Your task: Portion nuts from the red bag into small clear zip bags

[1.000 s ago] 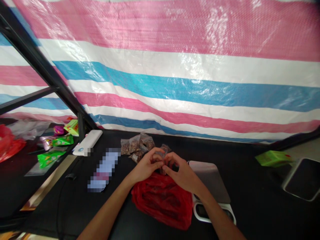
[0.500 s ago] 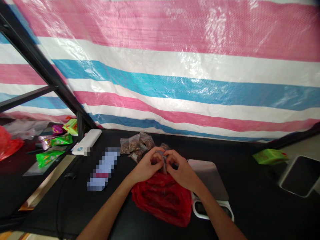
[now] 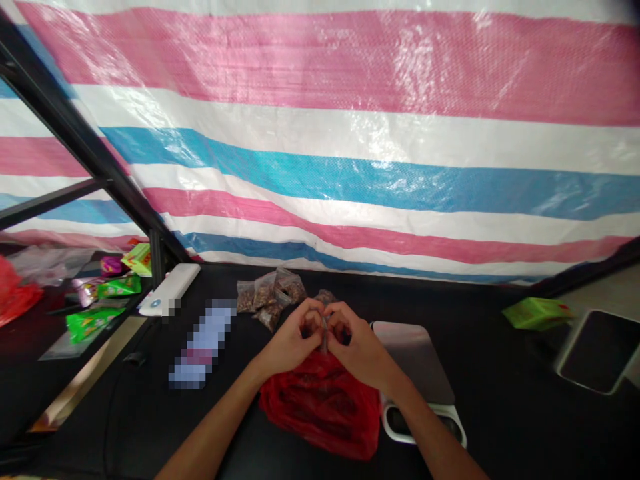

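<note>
My left hand [image 3: 294,339] and my right hand [image 3: 361,347] meet at the middle of the black table. Between their fingertips they pinch a small clear plastic bag [image 3: 325,339], mostly hidden by the fingers. Just below lies a crumpled red plastic bag [image 3: 325,413] with dark contents showing through. Beyond my left hand is a cluster of small clear bags [image 3: 265,293] filled with brown bits. Another filled bag [image 3: 326,297] shows just past my fingertips. A kitchen scale [image 3: 413,357] with a metal plate sits right of my right hand, its display end partly covered by my forearm.
A white oblong device [image 3: 173,287] and a blurred-out item [image 3: 203,343] lie to the left. Snack wrappers [image 3: 95,323] rest on the adjoining left table, near a black metal frame [image 3: 157,257]. At right are a green box [image 3: 537,313] and a phone-like device [image 3: 593,353]. Striped sheeting [image 3: 350,180] hangs behind.
The camera view has shifted slightly. Both hands stay together on the small bag, with the fingertips drawn a little closer around it.
</note>
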Demonstrator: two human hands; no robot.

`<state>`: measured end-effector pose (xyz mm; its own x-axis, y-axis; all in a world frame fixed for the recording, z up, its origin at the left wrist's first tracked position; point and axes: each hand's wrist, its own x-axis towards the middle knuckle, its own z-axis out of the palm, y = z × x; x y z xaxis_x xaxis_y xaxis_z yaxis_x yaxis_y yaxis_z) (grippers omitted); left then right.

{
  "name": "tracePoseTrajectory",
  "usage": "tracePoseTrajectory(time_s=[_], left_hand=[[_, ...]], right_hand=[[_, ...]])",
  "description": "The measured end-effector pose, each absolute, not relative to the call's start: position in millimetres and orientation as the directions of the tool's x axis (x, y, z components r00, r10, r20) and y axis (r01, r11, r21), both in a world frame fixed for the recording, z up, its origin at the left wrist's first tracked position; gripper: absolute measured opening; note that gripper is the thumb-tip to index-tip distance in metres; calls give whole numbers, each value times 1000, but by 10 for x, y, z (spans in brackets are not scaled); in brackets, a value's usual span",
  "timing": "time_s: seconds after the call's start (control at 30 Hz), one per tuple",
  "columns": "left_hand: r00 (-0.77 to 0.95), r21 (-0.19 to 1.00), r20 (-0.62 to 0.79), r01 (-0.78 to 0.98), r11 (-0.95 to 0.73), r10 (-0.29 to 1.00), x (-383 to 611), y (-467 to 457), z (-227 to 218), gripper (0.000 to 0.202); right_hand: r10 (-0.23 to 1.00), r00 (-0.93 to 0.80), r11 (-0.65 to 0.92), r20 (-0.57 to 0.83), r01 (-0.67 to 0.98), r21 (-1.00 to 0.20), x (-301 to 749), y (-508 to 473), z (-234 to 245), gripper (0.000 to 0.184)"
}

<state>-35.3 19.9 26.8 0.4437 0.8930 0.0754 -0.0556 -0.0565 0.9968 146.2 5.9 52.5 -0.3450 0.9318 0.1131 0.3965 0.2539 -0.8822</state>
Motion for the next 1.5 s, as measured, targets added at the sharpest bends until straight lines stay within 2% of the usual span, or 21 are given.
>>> tracePoseTrajectory(time_s=[0.13, 0.23, 0.33, 0.43, 0.5, 0.6, 0.73, 0.8, 0.87, 0.97, 1.07, 1.13, 1.3, 1.4, 1.5], left_hand=[[378, 959, 150, 168, -227, 913, -381, 180, 309, 18], [369, 941, 166, 217, -258, 915, -430, 201, 347, 22], [341, 967, 158, 135, -215, 927, -471, 221, 385, 22], [295, 987, 143, 25, -157, 945, -492, 210, 440, 8], [305, 987, 158, -30, -156, 939, -506, 184, 491, 7], [376, 977, 214, -100, -190, 902, -548, 135, 577, 8], [530, 973, 226, -160, -165, 817, -639, 97, 661, 11], [595, 968, 209, -239, -77, 776, -677, 100, 668, 25], [584, 952, 208, -304, -27, 785, -696, 111, 655, 37], [568, 977, 187, -192, -92, 802, -696, 128, 628, 47], [683, 994, 87, -10, -109, 725, -682, 137, 610, 79], [749, 994, -1, 71, -78, 663, -671, 143, 601, 88], [797, 989, -77, 136, -53, 599, -659, 161, 583, 67], [789, 978, -102, 192, -84, 606, -661, 172, 569, 62], [781, 957, -133, 261, -126, 611, -658, 176, 542, 53]], right_hand=[[929, -290, 361, 228, 582, -729, 1464, 59, 558, 26], [920, -266, 391, 287, 605, -694, 1528, 83, 597, 22], [928, -243, 371, 281, 614, -697, 1593, 95, 625, 19], [940, -282, 338, 195, 669, -662, 1613, 87, 637, 30], [935, -326, 338, 143, 687, -644, 1602, 76, 641, 35], [932, -345, 320, 113, 633, -705, 1580, 66, 643, 36], [937, -303, 324, 176, 557, -765, 1610, 74, 636, 46], [924, -306, 366, 229, 536, -761, 1653, 80, 635, 51], [883, -357, 460, 305, 525, -716, 1700, 76, 647, 50], [773, -491, 631, 403, 525, -571, 1740, 42, 697, 48], [702, -584, 710, 407, 527, -467, 1732, -15, 759, 52], [682, -615, 729, 395, 525, -440, 1712, -52, 783, 50], [683, -625, 727, 379, 533, -433, 1670, -102, 793, 46], [698, -630, 701, 340, 506, -503, 1663, -99, 814, 43], [712, -637, 664, 295, 475, -577, 1664, -80, 828, 20]])
